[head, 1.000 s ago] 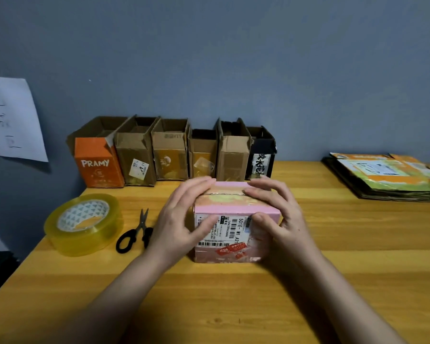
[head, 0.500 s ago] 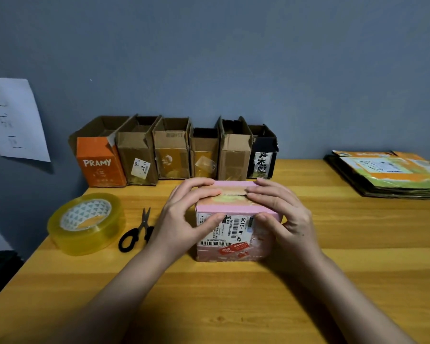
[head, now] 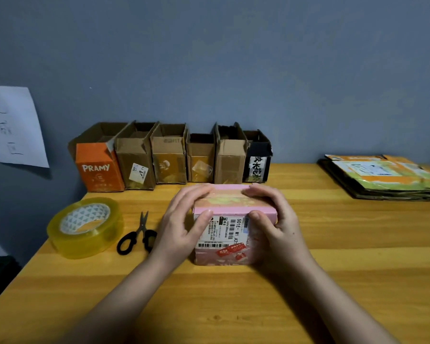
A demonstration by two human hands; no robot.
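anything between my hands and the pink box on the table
Nothing visible does. The left hand and right hand both grip the pink taped cardboard box, fingers on its top, thumbs on its labelled front. The black-handled scissors lie apart on its left.

In the middle of the frame the pink box (head: 233, 210) has a beige strip on top, a white label (head: 222, 229) with black barcodes and a red sticker (head: 230, 251) below; at the left the tape roll (head: 85, 240) is clear yellow, its core white with grey triangles; the scissors (head: 135, 237) have black handles; the orange carton (head: 98, 173) bears white letters; the worktop (head: 358, 244) is yellow-brown wood with grain; the wall (head: 233, 70) is grey-blue.
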